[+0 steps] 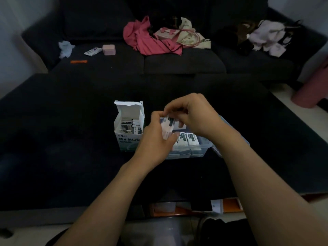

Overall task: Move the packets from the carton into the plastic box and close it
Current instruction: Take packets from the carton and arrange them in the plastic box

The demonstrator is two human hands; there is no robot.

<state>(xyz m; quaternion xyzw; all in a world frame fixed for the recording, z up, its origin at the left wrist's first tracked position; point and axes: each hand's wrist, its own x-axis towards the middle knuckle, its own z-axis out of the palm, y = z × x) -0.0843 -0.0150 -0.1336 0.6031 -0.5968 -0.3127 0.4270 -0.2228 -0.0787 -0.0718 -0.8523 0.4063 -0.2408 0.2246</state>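
Note:
A white carton (128, 139) with its flap up stands on the black table, several packets (126, 126) still inside. Right of it sits a clear plastic box (198, 151) holding white packets (190, 139) with dark labels. Its lid (229, 128) leans open behind my right arm. My left hand (156, 139) grips a small stack of packets (167, 127) above the box's left end. My right hand (191, 114) curls over the top of that same stack, fingers pinching it.
The black table (71, 139) spreads wide on both sides. Behind it is a dark sofa (177, 63) with pink clothing (145, 39), a pink case (108, 49), a wipes pack (92, 51) and an orange pen (79, 61).

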